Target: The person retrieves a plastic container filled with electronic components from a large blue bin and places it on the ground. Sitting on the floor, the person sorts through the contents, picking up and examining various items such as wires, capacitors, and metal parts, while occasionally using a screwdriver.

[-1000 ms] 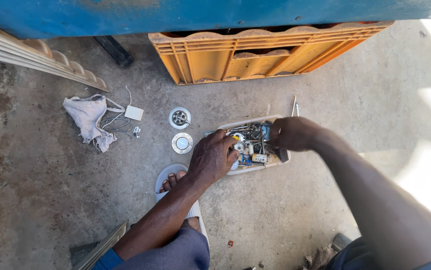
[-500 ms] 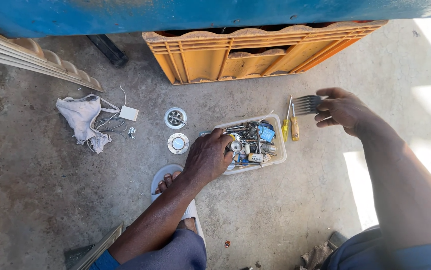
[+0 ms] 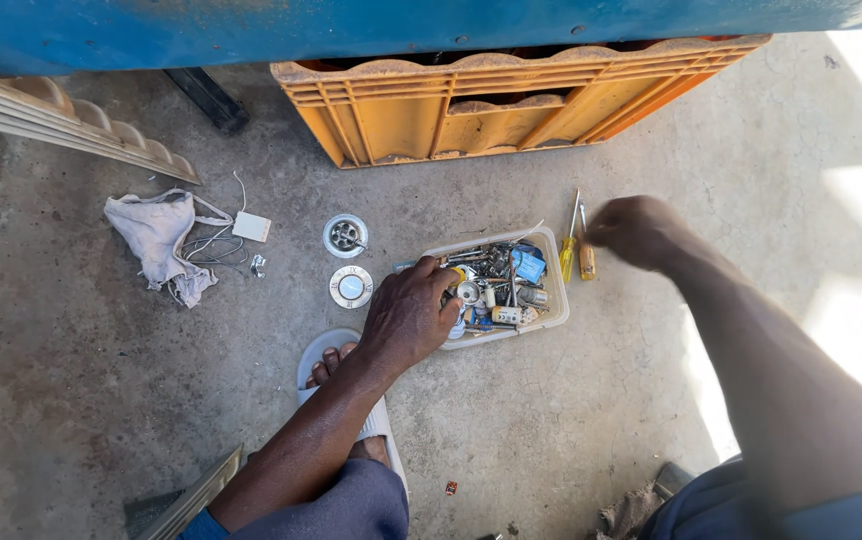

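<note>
Digging through the parts tub (image 3: 555,300) on the concrete floor (image 3: 651,420)

Watching the feed: the clear plastic tub, full of small metal and electrical bits, is sitting mid-scene just near of the orange crate (image 3: 471,110). My left hand (image 3: 406,318) is gripping its left rim, fingers curled over the edge. My right hand (image 3: 633,230) is hovering just right of the tub, loosely closed; can't tell if anything's in it. Two screwdrivers (image 3: 579,250) are lying between it and the tub. Two round metal fittings (image 3: 348,260) are lying out to the left, a rag (image 3: 158,240) and small white box (image 3: 251,227) farther left. I'm guessing the sorting's barely started, the tub's still packed.
</note>
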